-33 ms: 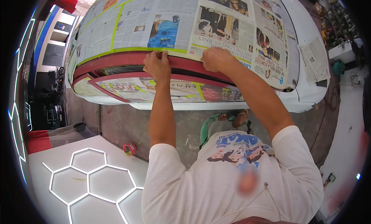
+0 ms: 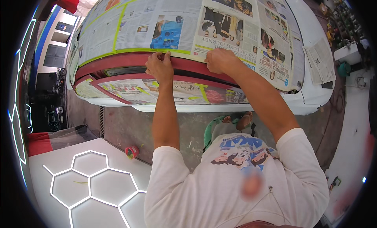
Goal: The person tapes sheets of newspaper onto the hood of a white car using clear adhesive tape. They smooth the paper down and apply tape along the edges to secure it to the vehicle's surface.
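Note:
A car stands before me, its roof covered with newspaper sheets (image 2: 133, 31) joined by strips of yellow-green masking tape (image 2: 114, 52). Along the lower paper edge, the tape borders a bare dark red roof rail (image 2: 118, 61). My left hand (image 2: 160, 67) is closed there, thumb and fingers pinching at the tape. A short way to the right, my right hand (image 2: 223, 62) is closed too, its fingertips pinched at the same edge. The tape stretches between both hands. What lies inside the right fist is hidden.
Below the rail, the side window (image 2: 137, 89) is papered, above a white car body (image 2: 176, 108). A small red bucket (image 2: 132, 151) stands on the floor beside a white panel (image 2: 98, 204) with glowing hexagon lines. A loose newspaper (image 2: 319, 62) lies at the right end.

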A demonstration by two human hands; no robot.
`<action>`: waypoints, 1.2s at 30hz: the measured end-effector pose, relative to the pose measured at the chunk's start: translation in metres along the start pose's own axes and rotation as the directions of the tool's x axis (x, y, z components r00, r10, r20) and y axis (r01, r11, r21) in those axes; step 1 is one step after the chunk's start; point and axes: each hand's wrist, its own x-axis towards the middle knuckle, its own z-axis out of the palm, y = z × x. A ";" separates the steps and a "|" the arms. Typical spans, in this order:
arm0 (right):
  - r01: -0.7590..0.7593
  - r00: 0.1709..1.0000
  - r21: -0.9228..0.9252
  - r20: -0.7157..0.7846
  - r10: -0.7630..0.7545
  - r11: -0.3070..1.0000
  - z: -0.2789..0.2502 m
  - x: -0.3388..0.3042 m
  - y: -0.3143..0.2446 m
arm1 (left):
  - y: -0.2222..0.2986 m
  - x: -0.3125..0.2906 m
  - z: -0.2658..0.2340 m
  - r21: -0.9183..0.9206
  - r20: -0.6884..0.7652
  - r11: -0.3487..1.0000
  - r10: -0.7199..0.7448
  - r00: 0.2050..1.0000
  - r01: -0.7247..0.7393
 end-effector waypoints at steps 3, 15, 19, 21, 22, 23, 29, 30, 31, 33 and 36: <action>0.013 1.000 -0.007 0.007 -0.013 1.000 0.000 0.001 -0.005 | -0.010 0.005 -0.002 0.046 -0.046 0.999 0.011 0.999 -0.008; 0.024 1.000 -0.017 -0.014 -0.024 1.000 0.006 -0.001 -0.009 | -0.010 -0.032 -0.006 0.340 0.209 0.888 0.248 0.946 -0.308; 0.026 1.000 -0.001 -0.013 -0.026 1.000 0.002 -0.003 -0.007 | -0.003 -0.036 -0.003 0.305 0.211 0.910 0.222 0.952 -0.280; 0.041 0.999 0.011 -0.035 -0.040 0.999 0.006 -0.001 -0.004 | -0.001 -0.040 0.003 0.200 0.144 0.940 0.249 0.958 -0.275; 0.043 0.999 0.004 -0.025 -0.043 0.999 0.006 -0.001 -0.005 | -0.002 -0.042 0.003 0.174 0.181 0.903 0.362 0.915 -0.392; 0.047 0.999 -0.002 -0.015 -0.047 0.999 0.005 -0.001 -0.007 | -0.004 -0.042 0.001 0.144 0.213 0.852 0.469 0.857 -0.503; 0.045 0.999 -0.017 -0.020 -0.045 0.999 0.002 -0.001 -0.006 | 0.002 -0.056 -0.003 0.070 0.420 0.638 0.678 0.603 -0.767; 0.039 0.999 -0.026 -0.010 -0.039 0.999 -0.001 -0.001 -0.006 | 0.005 -0.059 -0.005 0.040 0.453 0.610 0.694 0.559 -0.791; 0.044 0.999 -0.042 -0.004 -0.045 0.998 -0.002 -0.001 -0.007 | 0.007 -0.064 -0.005 0.042 0.490 0.616 0.673 0.554 -0.786; 0.054 0.999 -0.072 0.007 -0.054 0.996 -0.005 -0.001 -0.006 | 0.010 -0.071 -0.004 0.046 0.560 0.626 0.629 0.539 -0.778; -0.003 0.981 0.182 0.193 -0.033 0.983 -0.023 -0.009 0.013 | 0.019 -0.074 -0.007 0.059 0.567 0.645 0.606 0.558 -0.762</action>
